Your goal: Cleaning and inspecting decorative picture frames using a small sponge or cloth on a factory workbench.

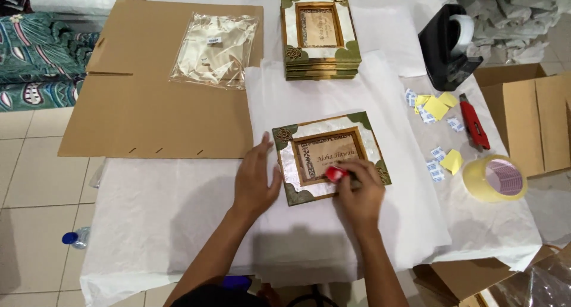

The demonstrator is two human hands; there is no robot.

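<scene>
Head view. Frame (329,157): pearly, green corners, flat on white paper (178,224), centre of table. Left hand (254,181): released, fingers spread, palm down on the paper, touching the frame's left edge. Right hand (358,191): clenched round a small red tool (336,174), pressed on the frame's lower right part. Stack of like frames (321,36): behind, well apart. Clear bags (215,48): on flat cardboard (131,111), left. Tape dispenser (449,45), red cutter (474,123), tape roll (495,178), yellow notes (437,106): right side.
</scene>
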